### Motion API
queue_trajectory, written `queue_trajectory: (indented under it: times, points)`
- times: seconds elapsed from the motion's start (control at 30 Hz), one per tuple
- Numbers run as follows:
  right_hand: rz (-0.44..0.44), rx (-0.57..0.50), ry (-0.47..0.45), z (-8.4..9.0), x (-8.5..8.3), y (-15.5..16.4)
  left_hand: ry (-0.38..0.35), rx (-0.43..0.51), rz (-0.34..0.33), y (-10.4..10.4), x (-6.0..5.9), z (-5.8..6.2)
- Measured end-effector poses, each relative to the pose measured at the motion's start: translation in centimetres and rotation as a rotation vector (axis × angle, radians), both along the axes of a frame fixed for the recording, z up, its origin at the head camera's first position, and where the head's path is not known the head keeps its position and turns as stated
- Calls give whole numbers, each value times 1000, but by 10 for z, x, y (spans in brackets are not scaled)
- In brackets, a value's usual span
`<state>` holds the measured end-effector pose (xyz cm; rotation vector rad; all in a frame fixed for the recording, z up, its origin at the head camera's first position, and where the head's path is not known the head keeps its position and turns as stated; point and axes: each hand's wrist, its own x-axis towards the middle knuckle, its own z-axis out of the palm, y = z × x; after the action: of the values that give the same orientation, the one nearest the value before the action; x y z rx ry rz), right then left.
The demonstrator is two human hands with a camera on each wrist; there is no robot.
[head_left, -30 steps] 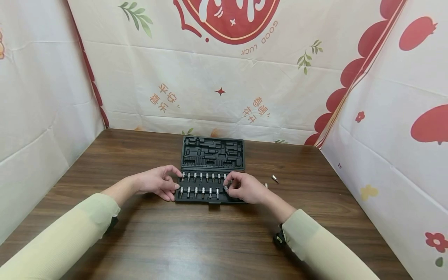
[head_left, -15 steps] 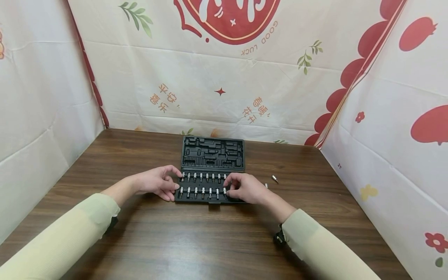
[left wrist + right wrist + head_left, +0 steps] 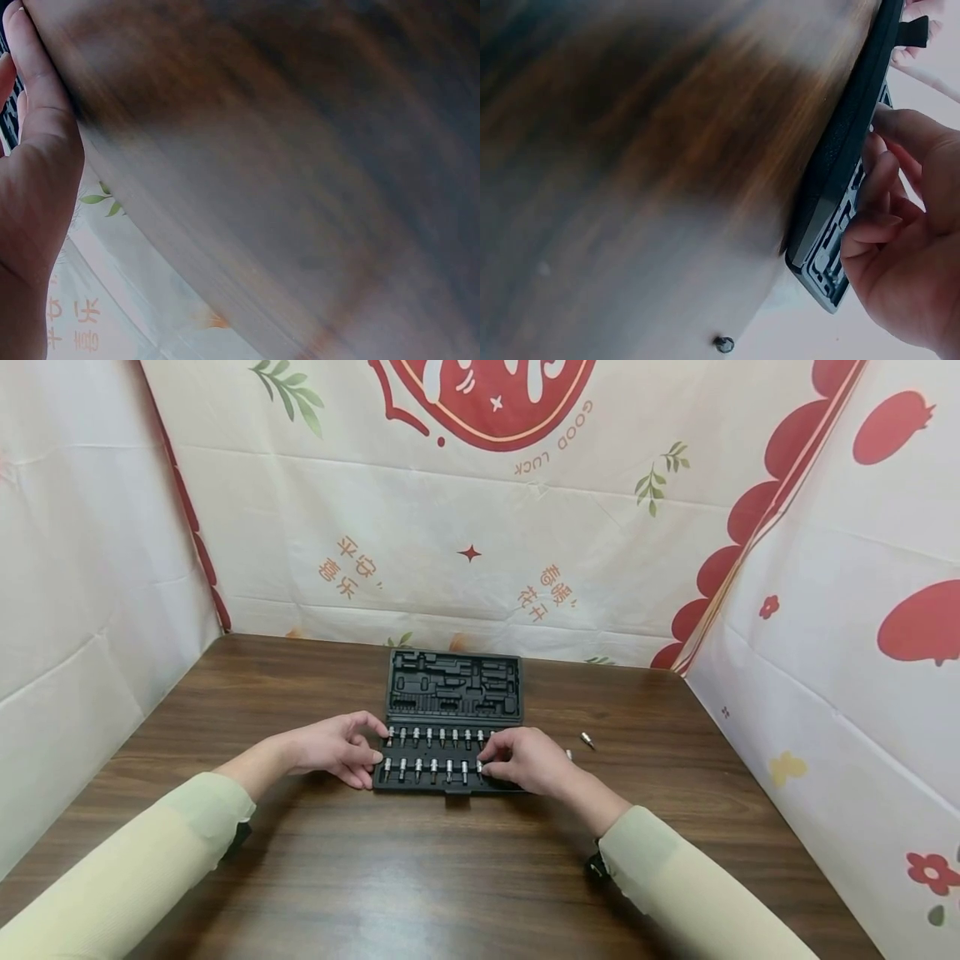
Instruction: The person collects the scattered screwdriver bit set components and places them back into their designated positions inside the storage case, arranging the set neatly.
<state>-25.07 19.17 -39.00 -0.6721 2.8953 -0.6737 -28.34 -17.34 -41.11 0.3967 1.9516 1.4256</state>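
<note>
A black bit socket case [image 3: 427, 752] lies opened out on the table, its lid at the back. Two rows of silver bit sockets fill much of its near half. My left hand [image 3: 337, 747] holds the case's left edge, with thumb and index finger on the rim. In the front row, toward the right, my right hand [image 3: 531, 762] pinches a bit socket [image 3: 479, 767] at its slot. The right wrist view shows the fingers of that hand [image 3: 907, 225] bent over the case's edge [image 3: 832, 165]. That hand covers the right end of the tray.
A loose bit socket [image 3: 587, 741] lies on the brown table [image 3: 360, 868] right of the case. Another socket [image 3: 569, 754] shows partly behind the right hand. A printed white cloth [image 3: 420, 510] stands behind the table and along both sides.
The bit socket at my right fingertips was tilted a second ago and now sits in line with the front row. The left hand keeps its place on the case.
</note>
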Motion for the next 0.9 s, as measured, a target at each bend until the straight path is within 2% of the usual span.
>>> queue_trajectory:
  times: [0.33, 0.67, 0.9]
  points:
    - [32, 160, 79, 7, 4, -5, -1, -5, 2, -1, 0, 0]
    - [20, 166, 4, 9, -2, -2, -8, -6, 1, 0, -1, 1]
    - [53, 188, -24, 16, -7, -3, -17, -18, 5, 1, -2, 1]
